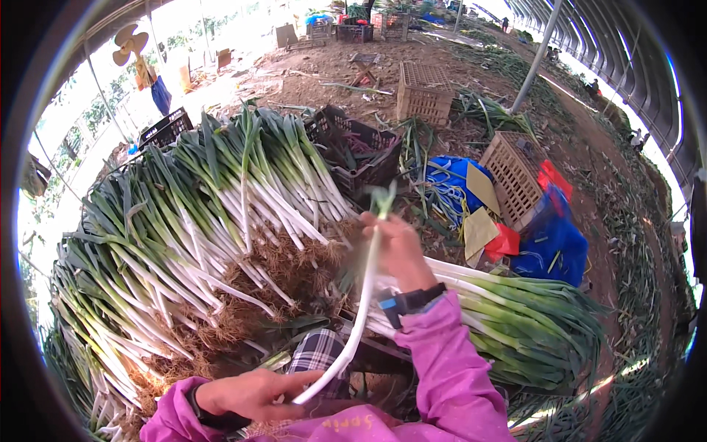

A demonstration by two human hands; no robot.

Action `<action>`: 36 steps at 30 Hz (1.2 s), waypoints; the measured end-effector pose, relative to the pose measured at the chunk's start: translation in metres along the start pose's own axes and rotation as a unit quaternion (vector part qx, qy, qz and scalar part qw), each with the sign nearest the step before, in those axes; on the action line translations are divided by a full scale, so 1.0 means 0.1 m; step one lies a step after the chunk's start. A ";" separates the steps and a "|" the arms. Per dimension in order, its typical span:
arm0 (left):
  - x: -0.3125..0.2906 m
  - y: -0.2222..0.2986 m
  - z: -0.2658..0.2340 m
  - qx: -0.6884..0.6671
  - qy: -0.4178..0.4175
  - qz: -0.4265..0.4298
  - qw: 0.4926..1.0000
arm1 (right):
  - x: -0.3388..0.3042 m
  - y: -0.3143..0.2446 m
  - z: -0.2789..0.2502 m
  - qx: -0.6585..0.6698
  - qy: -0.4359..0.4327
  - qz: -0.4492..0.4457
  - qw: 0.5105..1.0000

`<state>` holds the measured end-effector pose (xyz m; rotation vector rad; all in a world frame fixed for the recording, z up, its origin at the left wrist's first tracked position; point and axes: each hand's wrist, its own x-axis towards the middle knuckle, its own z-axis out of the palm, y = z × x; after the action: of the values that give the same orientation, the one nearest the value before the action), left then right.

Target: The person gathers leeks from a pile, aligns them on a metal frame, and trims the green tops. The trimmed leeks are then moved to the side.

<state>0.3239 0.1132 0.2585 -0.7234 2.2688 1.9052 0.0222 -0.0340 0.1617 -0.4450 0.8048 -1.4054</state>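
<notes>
Purple sleeves (pixel 451 361) flank one leek (pixel 356 335) at six o'clock — right hand (pixel 401 247) closed on it, grip of left hand (pixel 254 394) unclear. Piled leeks (pixel 193 228) edge the narrow gap at seven; at twelve, a black crate (pixel 377 169) holds purplish strands (pixel 359 141).

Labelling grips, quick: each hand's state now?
Left hand: at the leek's white end; grip can't be told.
Right hand: closed on the leek's green end.

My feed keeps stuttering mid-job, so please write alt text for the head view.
A person's right grip holds a long white leek near its green top, with the left grip at its lower end. A broad heap of rooted leeks fills the left; a smaller pile lies right, with crates beyond.
</notes>
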 end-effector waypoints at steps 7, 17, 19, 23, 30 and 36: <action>1.02 -0.35 -0.65 0.075 0.207 0.270 0.937 | 0.67 -1.63 0.04 -0.198 -0.038 -0.225 0.953; 3.17 -1.03 -2.21 0.157 0.450 0.127 0.870 | 0.05 -1.66 -1.51 -0.452 0.184 -0.323 0.811; 2.61 -1.73 -2.32 0.365 0.595 -0.112 0.708 | -0.57 -1.44 -1.59 -0.471 0.252 -0.256 0.806; 1.55 -3.61 -2.71 0.389 0.631 -0.327 0.586 | -1.17 -1.22 -2.20 -0.468 0.359 -0.181 0.787; 1.20 -3.06 -2.55 0.092 0.655 -0.228 0.714 | -0.94 -0.63 -1.60 -0.423 0.202 -0.200 0.860; 0.92 -0.70 -1.17 -0.097 0.519 -0.036 0.848 | -0.71 -0.04 -0.76 -0.314 0.070 -0.101 0.941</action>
<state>0.2979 -0.0326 0.1874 -2.2853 2.4028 1.9581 -0.0333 0.0480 0.1295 -0.9464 1.3631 -1.3577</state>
